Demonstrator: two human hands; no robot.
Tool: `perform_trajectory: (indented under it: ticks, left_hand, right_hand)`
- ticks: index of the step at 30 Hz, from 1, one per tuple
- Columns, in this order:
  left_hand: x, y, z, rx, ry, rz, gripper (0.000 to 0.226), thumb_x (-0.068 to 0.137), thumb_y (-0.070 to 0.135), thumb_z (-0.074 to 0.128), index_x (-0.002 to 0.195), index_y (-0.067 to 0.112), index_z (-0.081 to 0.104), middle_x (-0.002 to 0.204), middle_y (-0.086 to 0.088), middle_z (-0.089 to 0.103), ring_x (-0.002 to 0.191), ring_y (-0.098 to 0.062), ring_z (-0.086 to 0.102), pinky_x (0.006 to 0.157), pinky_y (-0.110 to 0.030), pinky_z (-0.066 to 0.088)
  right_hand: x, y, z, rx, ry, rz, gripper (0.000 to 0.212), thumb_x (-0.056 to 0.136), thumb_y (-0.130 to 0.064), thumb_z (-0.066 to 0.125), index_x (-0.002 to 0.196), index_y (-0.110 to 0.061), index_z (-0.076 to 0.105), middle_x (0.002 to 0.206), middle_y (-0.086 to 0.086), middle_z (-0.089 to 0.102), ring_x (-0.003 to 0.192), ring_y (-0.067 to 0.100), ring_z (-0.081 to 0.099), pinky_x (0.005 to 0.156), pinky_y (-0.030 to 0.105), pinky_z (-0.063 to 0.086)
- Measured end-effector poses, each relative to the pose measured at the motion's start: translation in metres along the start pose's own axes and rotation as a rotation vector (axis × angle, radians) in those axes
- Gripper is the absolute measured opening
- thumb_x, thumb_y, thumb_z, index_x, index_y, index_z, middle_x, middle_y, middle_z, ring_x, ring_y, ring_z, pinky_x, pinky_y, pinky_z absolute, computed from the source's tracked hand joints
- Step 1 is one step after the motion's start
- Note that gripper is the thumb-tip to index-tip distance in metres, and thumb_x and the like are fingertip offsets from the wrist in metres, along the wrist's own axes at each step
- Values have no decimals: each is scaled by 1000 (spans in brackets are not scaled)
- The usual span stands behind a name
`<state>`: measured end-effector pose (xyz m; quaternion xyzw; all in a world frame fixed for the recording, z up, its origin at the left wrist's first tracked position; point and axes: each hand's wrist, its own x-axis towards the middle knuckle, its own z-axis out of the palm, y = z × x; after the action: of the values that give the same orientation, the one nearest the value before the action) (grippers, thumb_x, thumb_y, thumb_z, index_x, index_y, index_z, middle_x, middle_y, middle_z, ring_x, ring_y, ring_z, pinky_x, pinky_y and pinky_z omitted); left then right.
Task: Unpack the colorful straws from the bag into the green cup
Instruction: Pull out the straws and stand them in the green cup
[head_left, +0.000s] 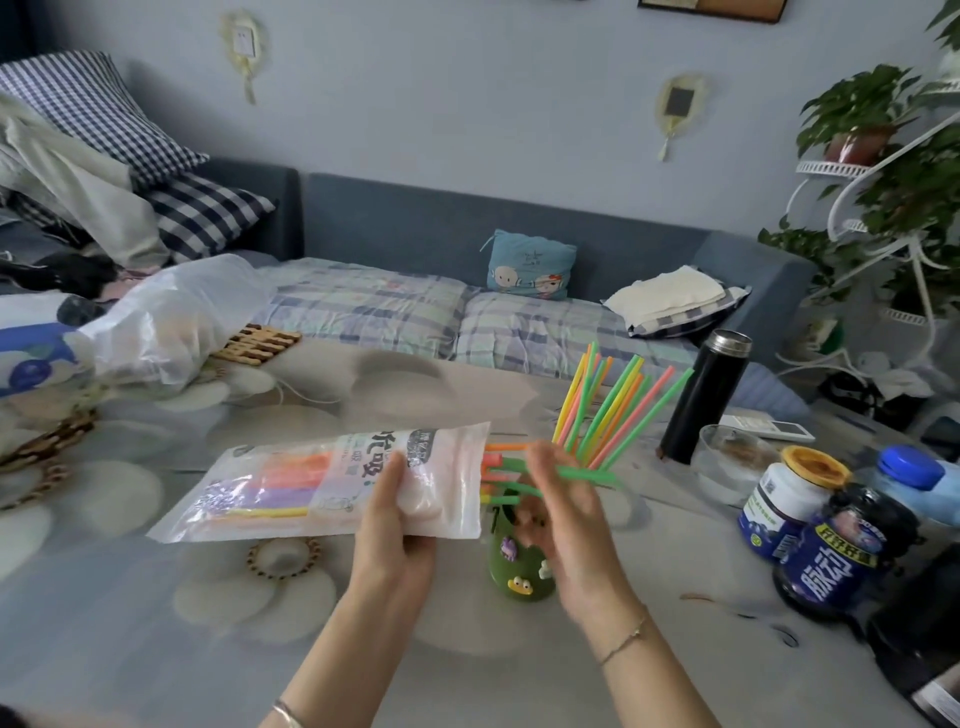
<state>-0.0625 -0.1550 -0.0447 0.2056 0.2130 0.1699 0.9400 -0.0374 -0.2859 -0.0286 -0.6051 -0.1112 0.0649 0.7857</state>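
My left hand (397, 512) grips the clear printed straw bag (291, 483) near its open right end and holds it level above the table. Orange, purple and yellow straws show inside the bag. My right hand (563, 499) sits just right of the bag mouth, its fingers pinched on a green straw (587, 474) that points right. Other straw ends (498, 460) stick out of the mouth. The green cup (514, 569), with small cartoon charms, stands under my right hand, partly hidden by it. Several straws (613, 410) stand in it, fanning up and right.
A black thermos (704, 397) stands right of the straws, with a glass dish (730, 462) beside it. Jars and bottles (826, 535) crowd the table's right side. A crumpled plastic bag (171, 317) lies at the far left. A sofa runs behind the table.
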Motion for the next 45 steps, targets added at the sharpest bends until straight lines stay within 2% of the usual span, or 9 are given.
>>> perform_trajectory:
  ticks: [4, 10, 20, 24, 32, 35, 38, 41, 45]
  left_hand:
    - [-9, -19, 4, 15, -47, -46, 49, 94, 20, 57, 139, 4, 50, 137, -15, 59, 128, -28, 54, 107, -41, 43]
    - [2, 1, 3, -106, 7, -83, 45, 94, 19, 56, 138, 7, 52, 137, -9, 59, 129, -22, 54, 107, -36, 43]
    - [-7, -17, 7, -56, -19, -148, 7, 93, 15, 57, 96, 11, 62, 84, -5, 73, 79, -15, 67, 74, -31, 52]
    - [-3, -8, 6, -91, 3, -144, 8, 93, 17, 57, 89, 12, 61, 62, -1, 74, 78, -14, 65, 70, -29, 52]
    - [0, 2, -1, -104, 0, -143, 8, 93, 17, 58, 99, 13, 61, 94, -4, 67, 90, -17, 64, 87, -32, 52]
    - [1, 3, -1, -93, -13, -110, 26, 93, 17, 57, 119, 13, 56, 113, -6, 66, 112, -21, 61, 100, -37, 48]
    - [1, 9, -3, -67, -4, -106, 26, 93, 17, 57, 119, 14, 55, 106, -5, 67, 104, -21, 64, 88, -38, 54]
    - [4, 22, -9, -15, 17, -86, 30, 92, 17, 59, 122, 11, 57, 110, -10, 68, 104, -25, 65, 91, -45, 54]
    - [9, 37, -20, 138, -62, -59, 8, 91, 18, 58, 95, 12, 62, 70, -2, 76, 74, -19, 69, 51, -32, 60]
  right_hand:
    - [0, 8, 11, -191, 130, -139, 22, 84, -30, 66, 90, -9, 62, 58, -6, 57, 46, 8, 50, 36, 21, 39]
    - [6, -15, -10, -224, 248, -282, 34, 88, -20, 62, 57, -7, 55, 35, -7, 43, 31, 6, 41, 35, 16, 33]
    - [5, -16, 0, -168, 254, -312, 15, 87, -21, 63, 75, -14, 67, 58, -11, 62, 50, 1, 54, 48, 14, 41]
    - [13, -51, -19, -134, 337, -374, 21, 88, -24, 62, 70, -12, 63, 49, -8, 62, 38, 1, 50, 37, 14, 38]
    - [39, -141, -54, -335, 388, -576, 32, 87, -36, 60, 56, -34, 68, 47, -18, 61, 46, -4, 56, 49, 15, 45]
    - [45, -155, -59, -362, 371, -582, 40, 88, -35, 58, 49, -35, 66, 43, -19, 58, 49, -2, 55, 59, 28, 48]
    - [52, -161, -64, -348, 405, -575, 37, 88, -34, 58, 54, -23, 65, 53, -11, 65, 62, 11, 62, 74, 41, 54]
    - [58, -163, -67, -398, 435, -613, 34, 90, -32, 56, 60, -17, 64, 50, -10, 63, 53, -1, 60, 61, 20, 53]
    - [66, -146, -67, -649, 401, -601, 38, 93, -31, 53, 64, -8, 63, 34, -11, 51, 36, -6, 48, 38, 5, 31]
